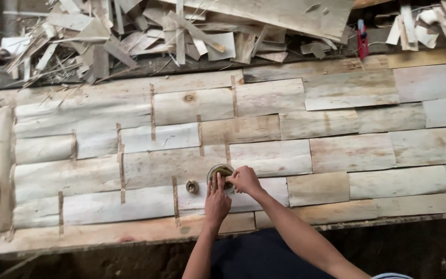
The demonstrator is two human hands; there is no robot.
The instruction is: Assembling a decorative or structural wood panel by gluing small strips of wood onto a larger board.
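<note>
Your left hand (217, 200) lies flat, fingers spread and grasping nothing, with its fingertips pressed on the near rim of the tape roll (221, 177) so the roll stays put on the veneer (130, 170). Your right hand (244, 180) is pinched at the roll's right edge; it seems to grip the tape end, though I cannot tell for sure, since the fingers hide it. The roll sits on the near middle of the sheet, just by a seam, where strips (122, 170) of tape already bridge the joints between pieces. A small round cap (192, 186) rests just left of the roll, apart from it. Offcuts (130, 36) are heaped at the far edge, well clear of your work, beside a red tool (362, 40)
</note>
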